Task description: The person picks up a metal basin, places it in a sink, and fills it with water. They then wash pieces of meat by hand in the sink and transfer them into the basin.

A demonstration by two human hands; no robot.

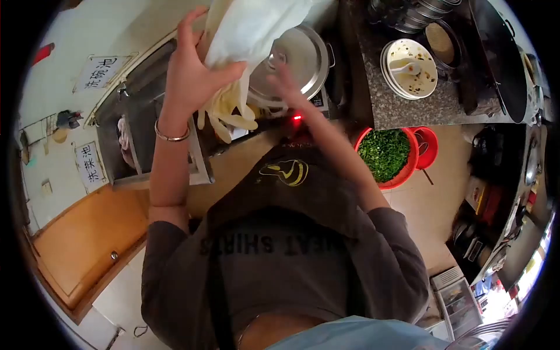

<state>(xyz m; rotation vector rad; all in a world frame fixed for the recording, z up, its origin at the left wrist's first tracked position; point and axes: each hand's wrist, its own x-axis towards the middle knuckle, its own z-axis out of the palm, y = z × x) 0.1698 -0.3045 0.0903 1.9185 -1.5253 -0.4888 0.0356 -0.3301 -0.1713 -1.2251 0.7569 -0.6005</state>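
My left hand (201,73), with a bangle at the wrist, is raised with thumb and fingers spread wide. Its thumb overlaps the edge of a white plastic sheet or bag (251,29). Just below hang pale yellow rubber gloves (230,114), their fingers pointing down. My right hand (286,87) is smeared by motion and overlaps the round metal lid (306,52) of a big pot. Its fingers are too blurred to make out.
A metal sink (137,87) lies to the left. On the right, a stone counter (385,111) bears stacked dirty bowls (423,84) with a spoon, and a large wok (501,58). Below it stand a red basin of chopped greens (385,154) and a red bucket (429,154).
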